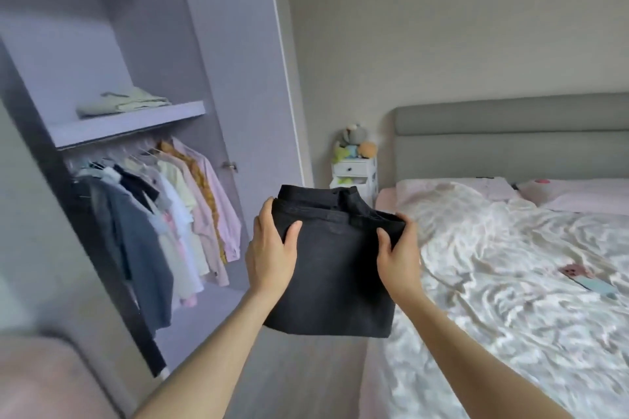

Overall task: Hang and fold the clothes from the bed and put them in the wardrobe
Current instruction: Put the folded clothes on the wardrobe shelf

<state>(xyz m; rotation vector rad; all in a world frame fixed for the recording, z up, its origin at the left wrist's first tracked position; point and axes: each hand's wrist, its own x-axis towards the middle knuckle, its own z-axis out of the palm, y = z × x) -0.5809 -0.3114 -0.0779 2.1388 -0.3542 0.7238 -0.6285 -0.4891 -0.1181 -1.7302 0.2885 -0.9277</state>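
Head view: bed right, open wardrobe left.

No text, label, brand, number or sign can be read anywhere in this view. The folded dark trousers carry a small patch at the waistband, but it is too blurred to show any writing. The small flat items lying on the bedspread are likewise too small and soft to make out any lettering.
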